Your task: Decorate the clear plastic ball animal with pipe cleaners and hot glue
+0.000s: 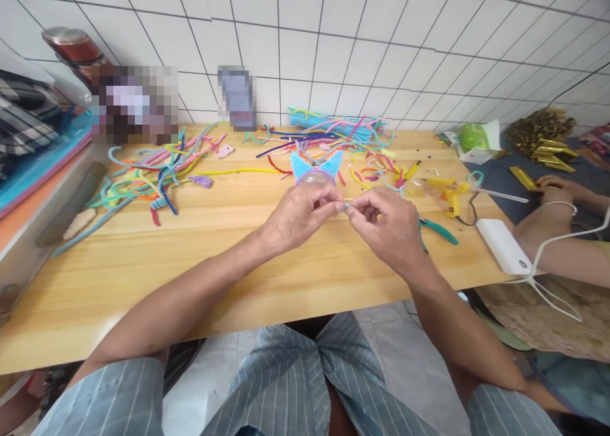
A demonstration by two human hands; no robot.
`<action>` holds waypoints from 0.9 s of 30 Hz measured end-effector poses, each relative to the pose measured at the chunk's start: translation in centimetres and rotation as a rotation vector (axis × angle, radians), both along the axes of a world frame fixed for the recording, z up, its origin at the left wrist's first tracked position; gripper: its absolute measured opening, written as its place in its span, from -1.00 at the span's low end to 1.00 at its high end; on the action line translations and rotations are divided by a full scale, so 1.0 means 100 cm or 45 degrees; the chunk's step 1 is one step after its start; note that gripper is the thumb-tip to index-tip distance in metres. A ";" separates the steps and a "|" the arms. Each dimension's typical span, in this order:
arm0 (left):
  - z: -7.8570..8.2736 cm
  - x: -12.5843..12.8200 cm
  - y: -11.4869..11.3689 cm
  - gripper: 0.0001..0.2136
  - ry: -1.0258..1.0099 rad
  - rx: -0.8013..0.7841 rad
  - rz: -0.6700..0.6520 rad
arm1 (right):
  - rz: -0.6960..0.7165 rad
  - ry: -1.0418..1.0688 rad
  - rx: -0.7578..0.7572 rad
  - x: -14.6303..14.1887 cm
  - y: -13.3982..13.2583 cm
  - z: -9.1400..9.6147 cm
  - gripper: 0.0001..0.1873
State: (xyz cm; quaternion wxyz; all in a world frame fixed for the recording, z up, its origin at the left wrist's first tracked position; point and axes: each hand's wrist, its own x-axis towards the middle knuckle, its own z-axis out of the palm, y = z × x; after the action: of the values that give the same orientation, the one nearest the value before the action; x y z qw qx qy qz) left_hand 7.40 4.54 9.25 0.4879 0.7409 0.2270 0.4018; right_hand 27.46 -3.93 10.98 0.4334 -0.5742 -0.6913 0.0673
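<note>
Both of my hands meet above the table's middle, fingertips pinched together. My left hand (302,215) and my right hand (388,226) grip a short light-blue piece of pipe cleaner (346,206) between them; most of it is hidden by the fingers. Just beyond my left hand stands a craft piece with two pointed blue ears (302,164), purple edging and a clear rounded part, its lower portion covered by the hand. Partly behind my right wrist lie green-handled pliers (441,231).
Loose pipe cleaners (164,169) spread over the left, with a blue bundle (328,124) by the wall. A yellow glue gun (450,194) and a white power bank (502,246) lie to the right. A co-worker's arm (548,223) rests beyond them. A phone (237,98) leans against the tiles.
</note>
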 end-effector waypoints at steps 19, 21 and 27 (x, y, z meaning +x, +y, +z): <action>-0.005 0.009 -0.011 -0.60 -0.213 -0.133 0.073 | 0.019 0.524 -0.119 -0.009 0.011 -0.007 -0.72; 0.005 0.000 -0.003 -0.72 -0.092 0.016 0.066 | 0.012 0.289 -0.081 -0.003 0.013 0.007 -0.77; 0.022 -0.015 0.009 -0.86 -0.028 0.084 0.062 | 0.096 -0.040 -0.047 -0.008 0.016 0.043 -0.81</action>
State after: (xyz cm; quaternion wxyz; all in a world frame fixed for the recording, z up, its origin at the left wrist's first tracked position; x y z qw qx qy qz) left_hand 5.87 5.48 11.43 0.4558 0.7463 0.2263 0.4290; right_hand 26.65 -2.34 15.24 0.4091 -0.5567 -0.7177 0.0873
